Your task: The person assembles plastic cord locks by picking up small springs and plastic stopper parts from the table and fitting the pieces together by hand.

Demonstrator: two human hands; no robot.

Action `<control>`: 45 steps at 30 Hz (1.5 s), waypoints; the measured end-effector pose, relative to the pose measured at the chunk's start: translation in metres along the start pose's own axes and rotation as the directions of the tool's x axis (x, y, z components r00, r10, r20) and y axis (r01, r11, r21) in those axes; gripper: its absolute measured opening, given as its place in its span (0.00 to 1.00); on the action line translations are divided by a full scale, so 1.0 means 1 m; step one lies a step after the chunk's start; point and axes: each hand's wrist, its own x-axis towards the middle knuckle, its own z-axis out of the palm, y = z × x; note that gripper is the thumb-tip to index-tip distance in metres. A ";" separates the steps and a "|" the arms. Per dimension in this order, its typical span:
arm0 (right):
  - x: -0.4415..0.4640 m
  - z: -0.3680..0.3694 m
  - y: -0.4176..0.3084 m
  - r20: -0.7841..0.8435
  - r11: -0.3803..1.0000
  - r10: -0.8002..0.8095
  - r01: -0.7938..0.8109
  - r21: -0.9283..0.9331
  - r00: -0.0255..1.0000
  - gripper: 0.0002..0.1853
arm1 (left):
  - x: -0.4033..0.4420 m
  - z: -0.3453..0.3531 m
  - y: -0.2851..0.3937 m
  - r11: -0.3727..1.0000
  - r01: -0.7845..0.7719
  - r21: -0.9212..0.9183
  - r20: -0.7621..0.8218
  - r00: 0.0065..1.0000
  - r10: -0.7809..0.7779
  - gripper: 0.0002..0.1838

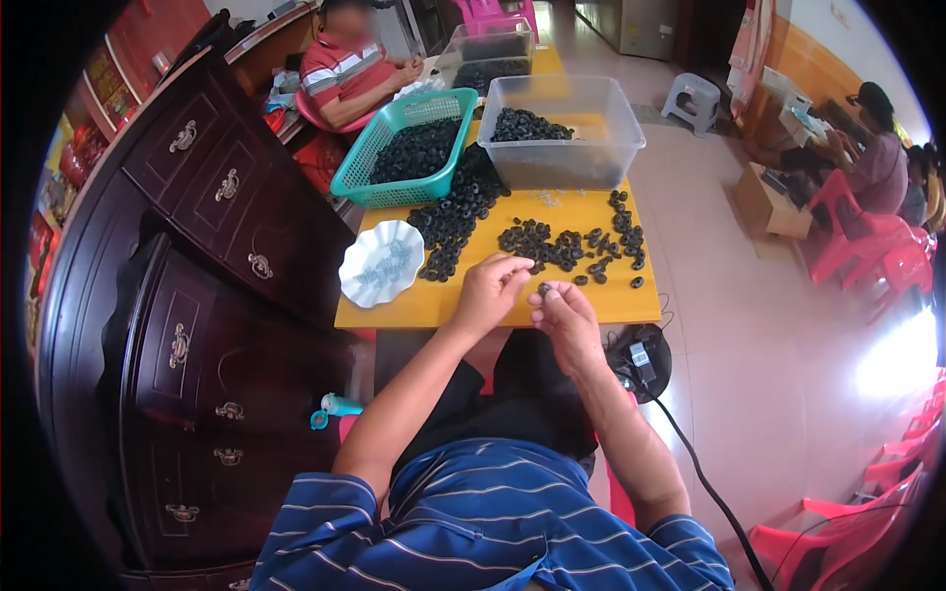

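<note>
Over the front part of the yellow table (473, 311), my left hand (490, 292) has its thumb and forefinger pinched together; whatever is between them is too small to make out. Just right of it, my right hand (568, 317) grips a small black ring (544, 290) between thumb and fingers. Loose black rings (562, 246) lie spread behind both hands. A denser heap of black rings (448, 225) is farther left. The white scalloped dish (382, 264) at the table's left edge holds small clear pieces.
Behind the heap stand a green basket (355, 182) and a clear plastic bin (591, 163), both with black rings. A person (345, 74) sits at the table's far left. Dark drawers (217, 246) flank the left side; a grey stool (693, 101) stands right.
</note>
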 end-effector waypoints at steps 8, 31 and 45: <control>0.004 -0.006 -0.003 -0.135 0.995 -0.075 0.083 0.054 0.988 0.06 | 0.015 0.032 -0.020 0.894 -0.086 0.440 0.102 0.994 0.046 0.12; 0.003 -0.006 0.000 -0.075 0.999 -0.037 0.039 0.019 0.996 0.06 | 0.038 0.041 -0.033 0.805 -0.279 0.524 0.161 0.960 0.228 0.07; 0.001 -0.002 0.000 -0.101 0.999 -0.023 0.019 -0.041 0.995 0.07 | -0.019 0.008 0.013 0.906 0.193 -0.377 -0.059 0.971 -0.231 0.02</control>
